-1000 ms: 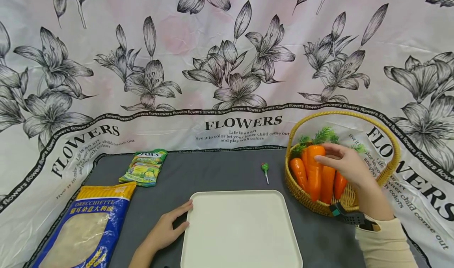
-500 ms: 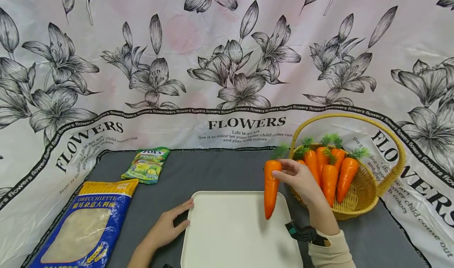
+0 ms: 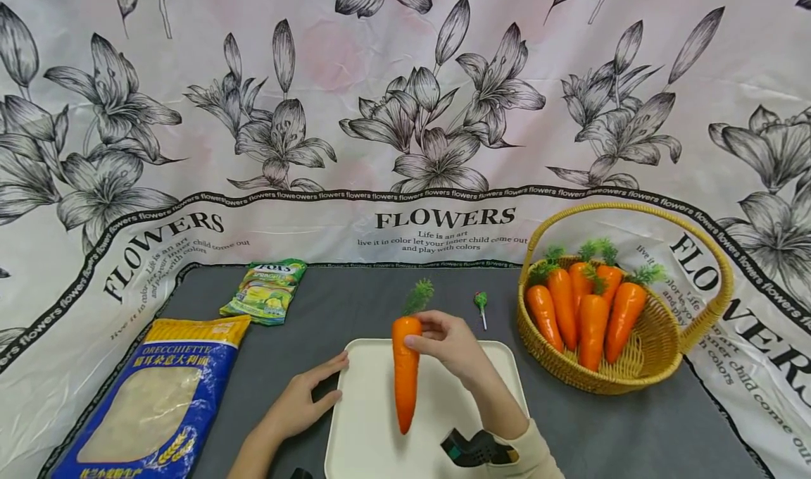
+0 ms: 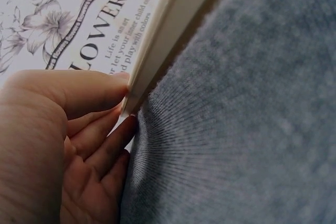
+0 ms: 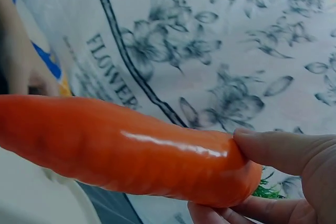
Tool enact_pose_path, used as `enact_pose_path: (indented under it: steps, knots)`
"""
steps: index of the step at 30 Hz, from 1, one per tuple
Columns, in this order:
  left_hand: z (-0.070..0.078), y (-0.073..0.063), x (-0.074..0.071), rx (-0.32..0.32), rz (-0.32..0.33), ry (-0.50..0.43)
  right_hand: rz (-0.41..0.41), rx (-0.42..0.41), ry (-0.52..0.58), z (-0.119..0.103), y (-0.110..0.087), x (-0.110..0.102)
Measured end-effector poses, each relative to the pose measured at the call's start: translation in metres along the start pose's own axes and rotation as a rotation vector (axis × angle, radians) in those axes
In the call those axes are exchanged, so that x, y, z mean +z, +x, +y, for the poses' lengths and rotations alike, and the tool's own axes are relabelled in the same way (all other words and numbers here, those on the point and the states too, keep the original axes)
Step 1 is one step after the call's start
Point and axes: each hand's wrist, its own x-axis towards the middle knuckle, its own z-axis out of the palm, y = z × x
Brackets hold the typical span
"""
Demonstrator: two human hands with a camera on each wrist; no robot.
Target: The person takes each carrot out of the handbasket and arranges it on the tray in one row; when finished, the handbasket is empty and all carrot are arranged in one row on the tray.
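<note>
"What's furthest left?"

"The blue pasta bag (image 3: 146, 408), then the green packet (image 3: 266, 292). After them, the left hand (image 3: 294, 405), fingers extended, touching the left edge of the tray (image 3: 367, 415) rather than clasping it."

"Any trouble there?"

"With so light a touch, the tray could slide, I think, if bumped."

"And the carrot (image 3: 405, 373)?"

"Over the tray, tip pointing down. The right hand (image 3: 459, 349) pinches its thick upper end between thumb and fingers. Whether the tip touches the tray, I can't tell."

"So what might fail?"

"The surface looks smooth and the long body hangs below the pinch, so it could twist or slip; let go, it may roll."

"Further right?"

"The lollipop (image 3: 481, 301), then the basket (image 3: 671, 366) with the other carrots (image 3: 592, 331); a wide arm swing might catch the tall handle (image 3: 712, 268)"
</note>
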Motion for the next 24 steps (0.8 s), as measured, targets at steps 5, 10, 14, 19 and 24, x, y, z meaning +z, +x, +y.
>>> enact_pose_path:
  steps: [5,10,14,19,24]
  knots:
    - [0.0,0.001,0.0,-0.009,-0.015,-0.015,-0.01,0.014,0.008,0.009,0.006,0.032]
    - [0.002,0.001,-0.001,-0.027,-0.028,-0.023,-0.021,0.046,0.023,0.022,0.009,0.055]
    - [0.002,0.0,-0.001,-0.028,-0.021,-0.019,-0.034,0.067,0.065,0.034,0.01,0.069]
    - [0.001,0.0,-0.002,-0.037,-0.019,-0.024,-0.035,0.101,0.1,0.046,0.01,0.08]
    - [0.001,0.001,-0.002,-0.038,-0.008,-0.021,-0.036,0.116,0.042,0.057,0.013,0.086]
